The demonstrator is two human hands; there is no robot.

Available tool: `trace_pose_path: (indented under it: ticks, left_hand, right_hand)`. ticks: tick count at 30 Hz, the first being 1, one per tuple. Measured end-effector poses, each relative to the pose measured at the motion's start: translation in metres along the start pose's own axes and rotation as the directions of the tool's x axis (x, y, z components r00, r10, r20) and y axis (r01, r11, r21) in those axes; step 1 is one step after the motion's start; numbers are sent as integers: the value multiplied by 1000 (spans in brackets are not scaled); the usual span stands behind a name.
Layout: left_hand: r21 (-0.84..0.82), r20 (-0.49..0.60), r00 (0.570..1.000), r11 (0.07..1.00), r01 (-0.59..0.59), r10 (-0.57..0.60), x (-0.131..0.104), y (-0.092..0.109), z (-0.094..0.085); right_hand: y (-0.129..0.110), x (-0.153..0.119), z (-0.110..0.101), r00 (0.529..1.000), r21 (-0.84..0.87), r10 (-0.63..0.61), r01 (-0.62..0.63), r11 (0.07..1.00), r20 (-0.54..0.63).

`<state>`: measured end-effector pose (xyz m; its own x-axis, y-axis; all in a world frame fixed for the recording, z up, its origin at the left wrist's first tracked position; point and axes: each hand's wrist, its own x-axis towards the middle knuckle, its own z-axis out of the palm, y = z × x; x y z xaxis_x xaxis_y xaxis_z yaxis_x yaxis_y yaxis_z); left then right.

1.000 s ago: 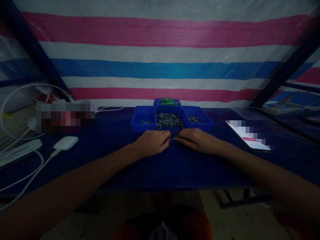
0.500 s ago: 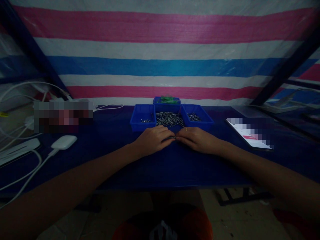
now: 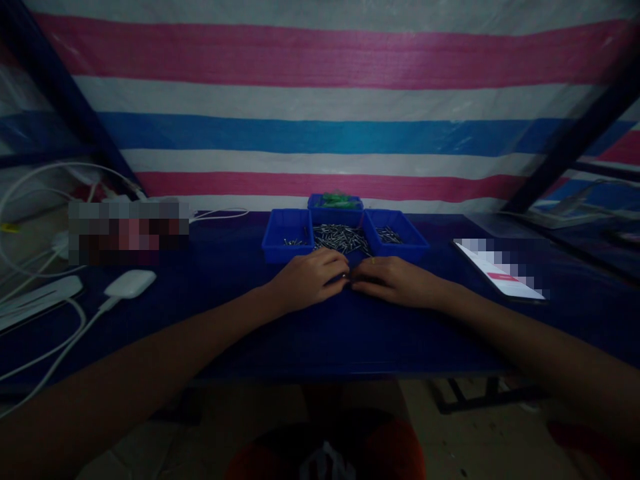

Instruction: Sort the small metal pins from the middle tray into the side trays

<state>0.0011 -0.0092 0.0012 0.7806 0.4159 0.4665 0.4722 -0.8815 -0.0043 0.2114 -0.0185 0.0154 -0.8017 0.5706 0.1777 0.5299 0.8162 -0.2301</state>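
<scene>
My left hand (image 3: 315, 279) is closed over the blue table, its fingers bent round something small with a bright tip at the fingertips. Close beside it, my right hand (image 3: 387, 280) has its fingers pressed together; whatever they hold, if anything, is hidden. Just behind both hands lies a pile of small metal pins (image 3: 341, 237). A blue bin (image 3: 286, 252) with a few such pieces stands left of the pile, and another blue bin (image 3: 407, 250) with pieces stands to its right. Behind the pile, a third blue bin (image 3: 320, 215) holds green items (image 3: 337, 199).
A phone (image 3: 500, 273) lies on the table (image 3: 350, 347) at the right. White cables and a white adapter (image 3: 131, 284) are at the left, near a white flat object (image 3: 45, 300). Behind the table hangs a striped sheet (image 3: 330, 137); slanting dark posts flank it.
The fingertips of my two hands have drawn slightly apart. The thin metal piece that showed between them is now mostly hidden, with only a bright tip at my left fingers.
</scene>
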Motion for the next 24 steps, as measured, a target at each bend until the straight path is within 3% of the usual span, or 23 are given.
trace_pose_path:
  ticks: [3, 5, 14, 24]
  left_hand:
    - [90, 132, 991, 996, 13, -25, 0, 0, 1]
    - [133, 162, 987, 991, 0, -22, 0, 1, 1]
    - [176, 115, 993, 984, 13, -33, -1, 0, 6]
    - [158, 106, 993, 987, 39, -56, -1, 2, 2]
  right_hand:
    - [0, -1, -1, 1000, 17, 9, -9, 1000, 8]
    - [0, -2, -1, 1000, 20, 8, -8, 1000, 12]
    - [-1, 0, 0, 1000, -10, -17, 17, 1000, 9]
    - [5, -2, -4, 998, -24, 58, -58, 998, 6]
